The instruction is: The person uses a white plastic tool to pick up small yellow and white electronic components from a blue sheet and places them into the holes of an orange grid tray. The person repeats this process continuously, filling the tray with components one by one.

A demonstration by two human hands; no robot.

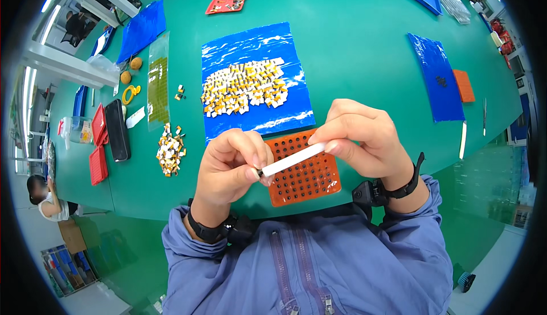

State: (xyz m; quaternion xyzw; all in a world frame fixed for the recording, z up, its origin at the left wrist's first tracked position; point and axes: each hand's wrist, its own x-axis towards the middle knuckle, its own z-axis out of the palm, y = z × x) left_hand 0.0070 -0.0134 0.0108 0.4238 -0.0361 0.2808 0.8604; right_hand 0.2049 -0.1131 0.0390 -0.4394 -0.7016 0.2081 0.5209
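My right hand (364, 139) is closed in a pinch on one end of a white flat stick (294, 159). The stick slants down to the left, over an orange tray (335, 187) set with rows of small black round parts. At the stick's other end, my left hand (228, 164) pinches a small dark piece (260, 173) that touches or nearly touches the tip; its kind is too small to make out. Just beyond the hands, a blue sheet (256, 35) carries a spread of small white-and-yellow pieces (245, 87).
Left of the blue sheet lie a loose pile of similar pieces (170, 151), a black case (118, 131), red trays (98, 165) and yellow tape (131, 94). A red tray of small metal parts (228, 0) sits farther back. Another blue sheet (436, 75) and tweezers (485, 116) are at right.
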